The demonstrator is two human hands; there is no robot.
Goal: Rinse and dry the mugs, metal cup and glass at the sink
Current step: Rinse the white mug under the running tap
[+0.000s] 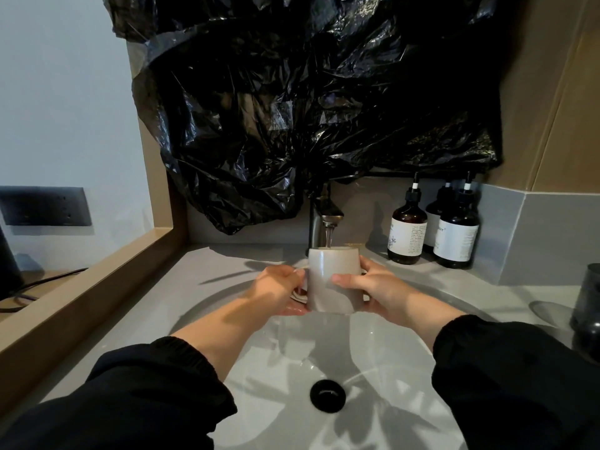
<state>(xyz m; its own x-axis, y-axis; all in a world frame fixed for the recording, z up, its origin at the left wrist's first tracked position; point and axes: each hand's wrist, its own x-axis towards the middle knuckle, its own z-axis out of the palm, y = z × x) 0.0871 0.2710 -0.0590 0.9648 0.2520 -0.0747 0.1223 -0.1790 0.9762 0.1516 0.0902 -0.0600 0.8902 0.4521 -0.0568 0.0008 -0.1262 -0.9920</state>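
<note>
A slip is the main risk: the mug [331, 280] is glazed and taking water, and it will get heavier as it fills, so wet skin on a smooth wall could let it drop into the sink [259, 368] and chip. Overflow is another risk. With the stream [329, 237] falling straight into the open top, water may spill over the rim onto the dark sleeves, or splash out if the mug tilts.

The left hand [279, 287], at nine o'clock of the mug, has its fingers curled tight round the handle, and fingertips seem to reach under the base. The right hand [373, 287], at three o'clock, wraps the body. Its thumb lies across the near face and its fingers go round the far side, mostly hidden. Both hands are closed on the mug, with no slack showing.

The mug is held upright above the basin, directly under the faucet [324, 216] at its twelve o'clock. The black drain [327, 395] sits at six o'clock. Pump bottles [407, 228] stand on the counter at two o'clock, and a dark glass [587, 293] stands well apart at three o'clock. Crumpled black plastic [292, 108] hangs behind the faucet
</note>
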